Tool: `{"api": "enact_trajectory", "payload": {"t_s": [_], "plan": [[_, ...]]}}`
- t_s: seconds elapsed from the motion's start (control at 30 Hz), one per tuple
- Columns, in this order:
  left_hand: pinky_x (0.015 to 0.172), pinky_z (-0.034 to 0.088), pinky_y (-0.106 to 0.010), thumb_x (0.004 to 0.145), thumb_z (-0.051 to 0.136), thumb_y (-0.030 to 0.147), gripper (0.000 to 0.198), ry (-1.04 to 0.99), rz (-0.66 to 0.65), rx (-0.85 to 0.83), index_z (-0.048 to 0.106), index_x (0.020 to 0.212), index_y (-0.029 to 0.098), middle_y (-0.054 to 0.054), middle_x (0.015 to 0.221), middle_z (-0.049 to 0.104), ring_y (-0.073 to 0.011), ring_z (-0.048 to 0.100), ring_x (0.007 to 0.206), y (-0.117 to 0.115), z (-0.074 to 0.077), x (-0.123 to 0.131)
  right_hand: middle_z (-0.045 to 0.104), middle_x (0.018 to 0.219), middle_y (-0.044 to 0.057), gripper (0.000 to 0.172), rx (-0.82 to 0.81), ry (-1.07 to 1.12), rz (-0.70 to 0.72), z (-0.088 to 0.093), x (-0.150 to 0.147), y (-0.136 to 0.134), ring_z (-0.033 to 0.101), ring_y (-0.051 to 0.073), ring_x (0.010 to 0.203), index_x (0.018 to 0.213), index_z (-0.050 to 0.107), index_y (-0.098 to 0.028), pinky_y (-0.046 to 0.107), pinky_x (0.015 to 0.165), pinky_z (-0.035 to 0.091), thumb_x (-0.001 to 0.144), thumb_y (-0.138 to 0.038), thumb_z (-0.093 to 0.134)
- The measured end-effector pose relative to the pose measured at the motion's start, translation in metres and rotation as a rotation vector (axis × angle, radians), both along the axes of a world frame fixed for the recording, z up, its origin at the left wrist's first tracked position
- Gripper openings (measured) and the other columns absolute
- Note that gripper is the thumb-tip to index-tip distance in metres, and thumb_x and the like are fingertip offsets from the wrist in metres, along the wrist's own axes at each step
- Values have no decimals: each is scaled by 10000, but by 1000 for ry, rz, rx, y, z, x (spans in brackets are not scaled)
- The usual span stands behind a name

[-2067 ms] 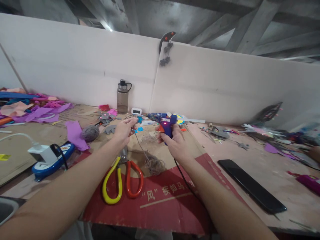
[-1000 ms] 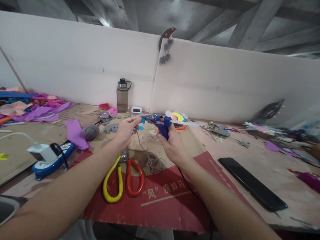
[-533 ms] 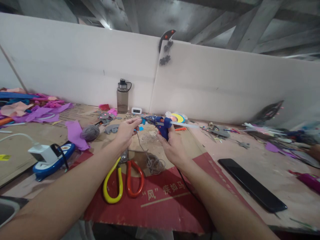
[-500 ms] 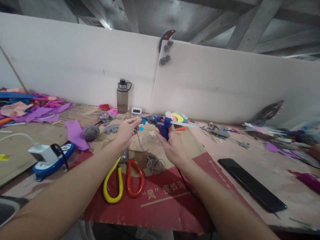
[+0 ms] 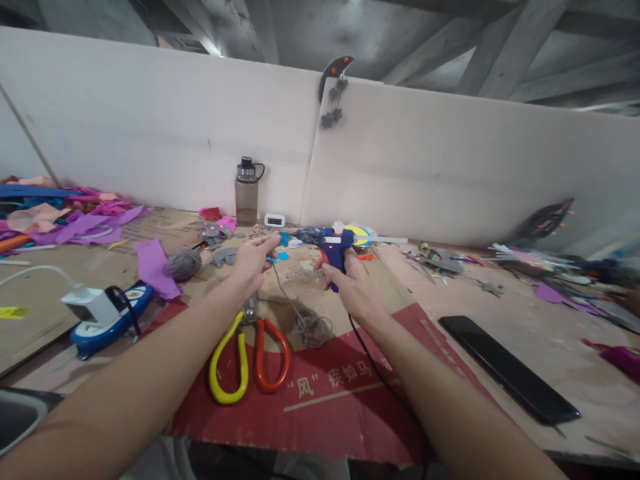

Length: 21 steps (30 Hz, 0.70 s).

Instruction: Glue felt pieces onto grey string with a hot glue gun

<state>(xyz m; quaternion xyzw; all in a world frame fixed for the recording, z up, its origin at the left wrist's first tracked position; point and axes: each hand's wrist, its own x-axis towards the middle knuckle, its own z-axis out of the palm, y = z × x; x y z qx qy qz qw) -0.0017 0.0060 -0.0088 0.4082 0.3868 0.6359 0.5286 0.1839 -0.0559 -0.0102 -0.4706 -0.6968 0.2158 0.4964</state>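
Glue gun (image 5: 347, 241) in blue is up over the counter (image 5: 565, 340), held tight in the right hand (image 5: 357, 287), with a white stick (image 5: 385, 239) poking out of its back. Its tip is close to a small blue piece (image 5: 285, 238) pinched in the left hand (image 5: 251, 262). Behind that hand, a see-through bottle (image 5: 247, 202) stands upright with its lid (image 5: 247, 167) on, and I can't tell what is inside.

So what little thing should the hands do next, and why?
Maybe the right hand should ease the glue gun back a bit: its red light is on, and its nozzle points toward the left hand, whose fingers pinch a blue piece.
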Motion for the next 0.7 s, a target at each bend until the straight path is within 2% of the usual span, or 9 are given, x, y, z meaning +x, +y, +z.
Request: {"api": "enact_trajectory", "payload": {"t_s": [0.07, 0.13, 0.23, 0.33, 0.43, 0.5, 0.53, 0.6, 0.7], "plan": [[354, 154, -154, 545, 770, 299, 257, -18, 4, -14, 649, 698, 131, 13, 520, 514, -42, 412, 432, 1, -1, -2, 632, 809, 44, 283, -152, 139, 21, -1, 6, 8, 577, 151, 621, 1026, 491, -173, 282, 608, 471, 796, -324, 424], [353, 161, -153, 531, 774, 291, 263, -37, 4, -20, 648, 698, 131, 10, 541, 528, -44, 427, 442, 2, -1, -3, 642, 799, 55, 256, -284, 155, -45, -4, 14, 17, 601, 167, 675, 957, 527, -161, 280, 627, 469, 775, -314, 432], [360, 174, -152, 503, 788, 292, 284, -40, -2, -15, 652, 694, 131, 2, 585, 552, -43, 441, 460, 1, 0, -2, 659, 799, 101, 202, -395, -177, -232, -10, 28, 29, 618, 208, 749, 811, 578, -154, 295, 649, 452, 771, -275, 423], [378, 199, -161, 528, 777, 324, 288, 25, -7, 22, 671, 716, 133, -15, 613, 581, -52, 455, 487, -3, 0, 2, 656, 814, 168, 167, -331, -508, -361, -10, 37, 30, 598, 283, 892, 700, 590, -150, 350, 750, 426, 755, -286, 511], [461, 317, -181, 596, 733, 355, 272, 146, 54, 106, 688, 756, 139, -31, 683, 636, -79, 516, 571, -9, 1, 8, 628, 869, 224, 261, -125, -599, -482, -4, 36, 24, 541, 338, 998, 670, 566, -141, 431, 849, 382, 771, -380, 540], [610, 410, -220, 639, 700, 362, 268, 230, 115, 194, 697, 797, 147, -41, 768, 675, -112, 568, 678, -14, 2, 13, 619, 886, 190, 269, -32, -421, -430, -1, 26, 19, 547, 304, 974, 716, 540, -157, 437, 859, 385, 800, -409, 498], [693, 427, -249, 657, 685, 365, 264, 283, 142, 240, 700, 810, 151, -45, 807, 686, -132, 585, 737, -17, 2, 15, 616, 899, 154, 235, -21, -252, -341, -1, 18, 17, 556, 270, 952, 759, 525, -172, 418, 855, 398, 802, -401, 495], [801, 419, -292, 686, 660, 367, 244, 419, 201, 322, 707, 812, 164, -49, 856, 695, -164, 597, 822, -23, 3, 19, 604, 960, 94, 220, -66, 163, -91, -4, -1, 14, 568, 208, 932, 872, 483, -204, 364, 836, 431, 760, -379, 555], [842, 410, -308, 706, 641, 352, 192, 607, 244, 415, 712, 780, 190, -46, 889, 693, -180, 595, 871, -31, 5, 23, 599, 1012, 29, 409, -205, 675, 242, -9, -28, 10, 569, 156, 973, 956, 414, -247, 325, 856, 439, 650, -297, 681]]}}
